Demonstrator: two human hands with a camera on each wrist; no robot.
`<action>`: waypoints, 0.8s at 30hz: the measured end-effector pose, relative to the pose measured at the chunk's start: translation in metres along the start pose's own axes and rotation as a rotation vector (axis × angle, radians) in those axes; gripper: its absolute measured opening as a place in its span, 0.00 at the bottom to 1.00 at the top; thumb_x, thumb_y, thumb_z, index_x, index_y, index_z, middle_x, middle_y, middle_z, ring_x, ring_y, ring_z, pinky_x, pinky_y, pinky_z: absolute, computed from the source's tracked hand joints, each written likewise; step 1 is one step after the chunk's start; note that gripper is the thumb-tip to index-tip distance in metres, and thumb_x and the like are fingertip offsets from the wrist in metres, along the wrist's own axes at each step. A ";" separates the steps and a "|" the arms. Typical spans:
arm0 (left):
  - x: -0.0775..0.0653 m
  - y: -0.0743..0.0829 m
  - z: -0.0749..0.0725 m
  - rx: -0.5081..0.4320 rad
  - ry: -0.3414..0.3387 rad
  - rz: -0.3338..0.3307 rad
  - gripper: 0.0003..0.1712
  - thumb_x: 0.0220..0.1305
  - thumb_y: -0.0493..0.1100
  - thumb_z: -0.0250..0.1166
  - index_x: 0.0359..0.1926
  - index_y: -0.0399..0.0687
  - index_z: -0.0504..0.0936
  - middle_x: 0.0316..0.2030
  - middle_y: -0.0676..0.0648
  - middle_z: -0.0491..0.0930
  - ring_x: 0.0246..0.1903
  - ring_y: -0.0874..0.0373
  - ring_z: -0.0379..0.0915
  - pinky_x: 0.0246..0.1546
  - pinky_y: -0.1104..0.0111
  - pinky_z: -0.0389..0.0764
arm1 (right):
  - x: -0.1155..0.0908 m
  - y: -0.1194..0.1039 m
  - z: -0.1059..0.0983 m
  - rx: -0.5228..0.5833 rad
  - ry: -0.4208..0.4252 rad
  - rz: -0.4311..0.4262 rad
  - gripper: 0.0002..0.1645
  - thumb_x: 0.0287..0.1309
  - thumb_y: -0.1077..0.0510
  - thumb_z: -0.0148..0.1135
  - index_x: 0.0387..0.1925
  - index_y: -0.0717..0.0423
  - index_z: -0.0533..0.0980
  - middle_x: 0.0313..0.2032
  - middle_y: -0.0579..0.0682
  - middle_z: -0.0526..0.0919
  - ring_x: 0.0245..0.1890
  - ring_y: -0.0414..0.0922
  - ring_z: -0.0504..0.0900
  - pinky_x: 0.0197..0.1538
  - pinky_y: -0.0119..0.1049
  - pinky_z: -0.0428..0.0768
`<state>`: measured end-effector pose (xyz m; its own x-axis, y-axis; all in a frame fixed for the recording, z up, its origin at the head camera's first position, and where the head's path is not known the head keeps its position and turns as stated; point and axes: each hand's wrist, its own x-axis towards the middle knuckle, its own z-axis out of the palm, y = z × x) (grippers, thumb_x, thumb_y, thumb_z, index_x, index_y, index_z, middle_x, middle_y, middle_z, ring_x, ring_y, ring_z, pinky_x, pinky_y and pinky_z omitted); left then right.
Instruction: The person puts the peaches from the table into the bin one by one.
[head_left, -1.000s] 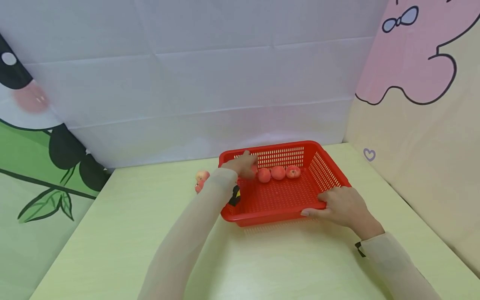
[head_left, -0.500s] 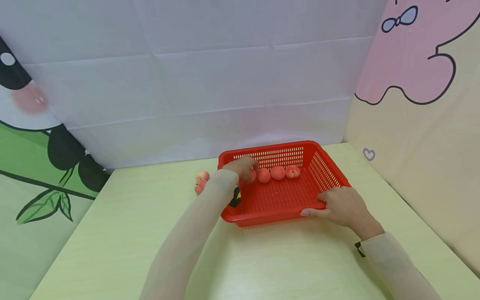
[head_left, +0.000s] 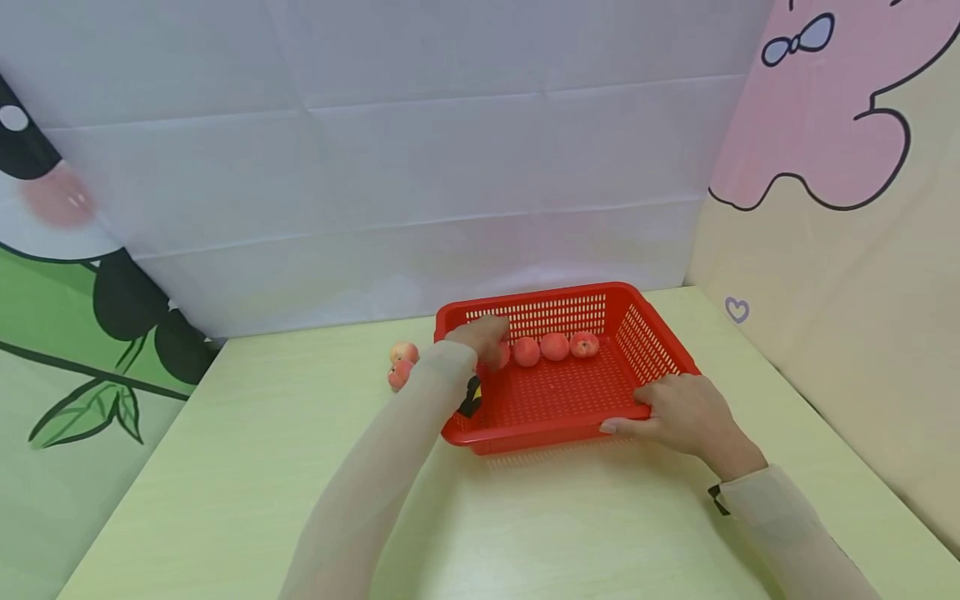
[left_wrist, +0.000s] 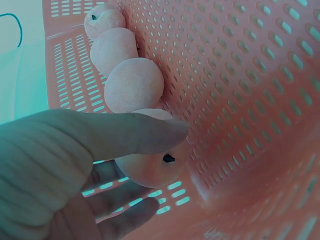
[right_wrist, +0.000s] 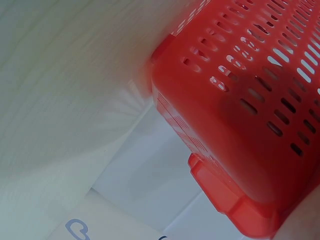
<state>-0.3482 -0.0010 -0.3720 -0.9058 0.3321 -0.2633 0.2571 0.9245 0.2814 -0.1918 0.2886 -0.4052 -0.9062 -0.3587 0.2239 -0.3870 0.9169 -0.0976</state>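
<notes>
A red plastic basket (head_left: 540, 437) with slotted walls stands on the table. Inside it, my left hand (head_left: 478, 340) holds a peach (left_wrist: 147, 172) at the left end of a row, thumb across its top and fingers curled beneath. Three more peaches (head_left: 555, 347) line up along the back wall, the nearest one (left_wrist: 134, 85) right beside the held peach. My right hand (head_left: 686, 417) grips the rim at the basket's front right corner, thumb outside the front. In the right wrist view, only a sliver of that hand (right_wrist: 302, 220) shows beside the basket's outer wall (right_wrist: 230, 130).
Left of the basket, partly behind my left forearm, a pale peach (head_left: 403, 352) and a redder one (head_left: 399, 375) lie on the light wooden table (head_left: 247, 467). A white cloth backdrop (head_left: 420, 167) rises behind, and a printed wall (head_left: 840, 275) runs along the right.
My left hand has sunk lower into the basket with the peach, bringing it down to the left end of the row. The right hand has stayed on the rim.
</notes>
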 end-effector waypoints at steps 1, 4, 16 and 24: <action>0.000 0.000 0.000 -0.004 0.003 -0.005 0.16 0.67 0.34 0.74 0.51 0.51 0.81 0.44 0.48 0.82 0.44 0.51 0.77 0.43 0.61 0.80 | 0.000 0.000 0.000 -0.001 0.000 0.000 0.38 0.59 0.19 0.63 0.16 0.43 0.68 0.14 0.38 0.61 0.19 0.37 0.62 0.26 0.35 0.59; -0.002 0.000 0.000 -0.032 0.012 -0.025 0.17 0.66 0.36 0.75 0.51 0.54 0.81 0.44 0.49 0.81 0.44 0.51 0.78 0.44 0.60 0.81 | 0.000 0.000 -0.001 -0.005 -0.004 0.002 0.38 0.59 0.19 0.63 0.17 0.43 0.69 0.14 0.39 0.62 0.19 0.37 0.63 0.26 0.35 0.60; -0.003 0.000 0.000 -0.007 0.030 -0.013 0.09 0.68 0.39 0.73 0.47 0.52 0.84 0.44 0.48 0.81 0.45 0.51 0.77 0.42 0.61 0.81 | -0.001 0.000 0.000 -0.003 0.002 0.002 0.38 0.58 0.20 0.65 0.15 0.44 0.67 0.14 0.38 0.59 0.18 0.37 0.61 0.25 0.34 0.58; -0.006 0.000 0.000 -0.093 0.021 -0.060 0.12 0.69 0.40 0.73 0.52 0.55 0.86 0.44 0.50 0.83 0.45 0.51 0.79 0.47 0.60 0.82 | -0.001 0.000 -0.001 -0.003 0.003 0.000 0.39 0.59 0.19 0.64 0.15 0.44 0.67 0.14 0.38 0.59 0.18 0.37 0.61 0.25 0.34 0.58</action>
<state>-0.3424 -0.0030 -0.3708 -0.9255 0.2721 -0.2634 0.1711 0.9209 0.3501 -0.1912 0.2890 -0.4045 -0.9058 -0.3581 0.2264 -0.3863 0.9175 -0.0947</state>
